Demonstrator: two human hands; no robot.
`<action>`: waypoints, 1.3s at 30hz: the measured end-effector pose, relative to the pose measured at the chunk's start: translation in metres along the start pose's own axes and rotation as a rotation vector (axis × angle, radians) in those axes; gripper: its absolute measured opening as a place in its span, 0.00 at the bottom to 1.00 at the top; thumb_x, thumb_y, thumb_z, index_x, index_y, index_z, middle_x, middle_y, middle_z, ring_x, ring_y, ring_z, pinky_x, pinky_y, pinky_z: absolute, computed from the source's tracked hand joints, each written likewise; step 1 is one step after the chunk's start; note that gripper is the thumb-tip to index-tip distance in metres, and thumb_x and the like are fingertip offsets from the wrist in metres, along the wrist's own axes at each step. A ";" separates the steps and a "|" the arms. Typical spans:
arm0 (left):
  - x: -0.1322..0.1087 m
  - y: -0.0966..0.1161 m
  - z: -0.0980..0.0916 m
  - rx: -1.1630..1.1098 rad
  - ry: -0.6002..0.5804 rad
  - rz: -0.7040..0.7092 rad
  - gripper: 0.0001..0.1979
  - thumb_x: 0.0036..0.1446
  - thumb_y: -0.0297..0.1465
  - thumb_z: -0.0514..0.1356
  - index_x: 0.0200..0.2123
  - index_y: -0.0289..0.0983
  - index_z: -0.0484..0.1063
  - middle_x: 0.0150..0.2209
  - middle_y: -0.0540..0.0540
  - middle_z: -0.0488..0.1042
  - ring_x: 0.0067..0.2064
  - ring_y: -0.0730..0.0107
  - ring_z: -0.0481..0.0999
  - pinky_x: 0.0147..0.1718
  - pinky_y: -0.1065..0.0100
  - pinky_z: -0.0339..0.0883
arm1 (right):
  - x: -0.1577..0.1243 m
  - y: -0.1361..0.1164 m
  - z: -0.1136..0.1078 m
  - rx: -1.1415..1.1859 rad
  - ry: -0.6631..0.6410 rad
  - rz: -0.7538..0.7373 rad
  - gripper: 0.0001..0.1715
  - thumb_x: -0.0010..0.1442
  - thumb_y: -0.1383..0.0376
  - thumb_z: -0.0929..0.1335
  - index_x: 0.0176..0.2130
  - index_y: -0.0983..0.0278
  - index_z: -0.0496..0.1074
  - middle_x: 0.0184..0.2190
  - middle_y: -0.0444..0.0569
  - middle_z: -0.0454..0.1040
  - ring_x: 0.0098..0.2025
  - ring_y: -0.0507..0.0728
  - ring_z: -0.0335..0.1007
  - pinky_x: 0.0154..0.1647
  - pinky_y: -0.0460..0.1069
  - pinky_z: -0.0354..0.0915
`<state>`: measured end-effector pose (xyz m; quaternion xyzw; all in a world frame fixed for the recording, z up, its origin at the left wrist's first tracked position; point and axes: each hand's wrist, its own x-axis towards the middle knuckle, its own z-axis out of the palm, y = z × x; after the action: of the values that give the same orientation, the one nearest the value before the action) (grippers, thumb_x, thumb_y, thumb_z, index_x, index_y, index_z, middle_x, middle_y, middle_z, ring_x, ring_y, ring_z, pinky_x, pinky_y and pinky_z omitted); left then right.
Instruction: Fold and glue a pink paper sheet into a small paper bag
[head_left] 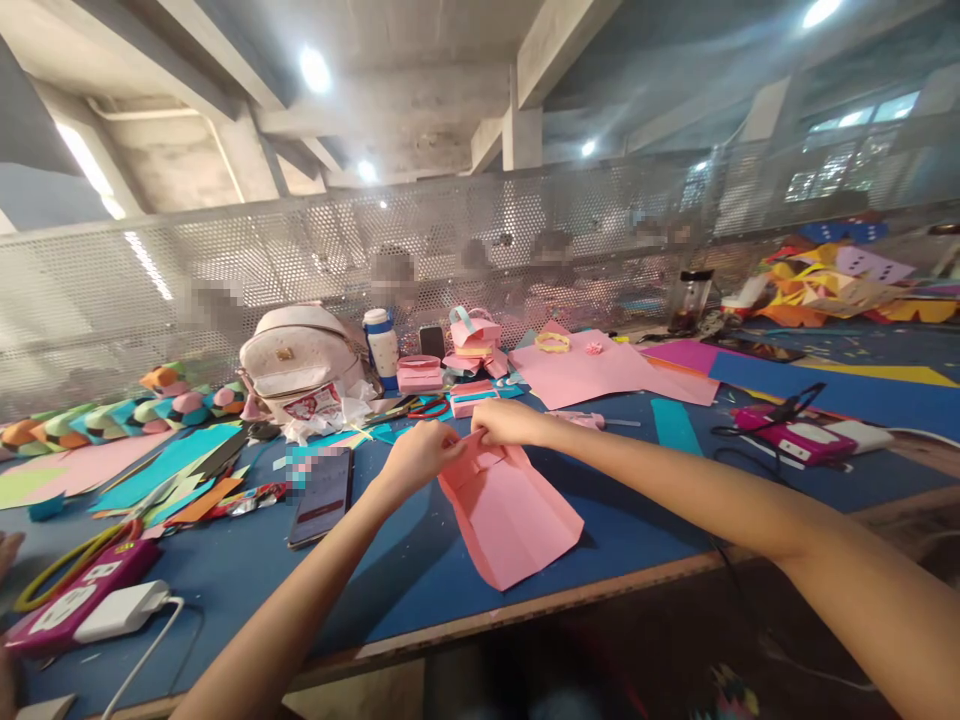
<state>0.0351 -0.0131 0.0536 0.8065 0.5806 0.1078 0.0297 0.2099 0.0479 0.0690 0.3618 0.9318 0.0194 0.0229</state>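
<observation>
A folded pink paper piece [517,515] lies on the blue table near its front edge, its wide end toward me and its sides bent up. My left hand [421,455] pinches the far left corner of that paper. Right beside it, my right hand [504,424] grips the far edge, fingers closed. Just beyond my hands sits a small pink and blue paper box [472,397]. To the left lies a phone [322,500], and a pink glue gun [576,420] rests to the right.
A white backpack [300,360], a bottle [380,350] and large pink sheets [600,370] line the back. Magenta power strips [795,437] with cables lie on both sides. Scissors [82,560] and coloured scraps are at left. A person's hand shows at the left edge.
</observation>
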 end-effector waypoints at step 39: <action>0.030 -0.012 0.008 0.197 -0.410 0.004 0.17 0.63 0.37 0.59 0.53 0.36 0.68 0.53 0.41 0.70 0.49 0.61 0.74 0.47 0.55 0.71 | -0.040 -0.062 0.009 -0.264 0.033 -0.134 0.12 0.54 0.78 0.67 0.38 0.68 0.77 0.35 0.58 0.80 0.39 0.62 0.76 0.31 0.50 0.62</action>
<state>0.0343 0.0194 0.0481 0.8117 0.5685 -0.1154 0.0678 0.1981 -0.0243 0.0578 0.2922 0.9435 0.1460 0.0561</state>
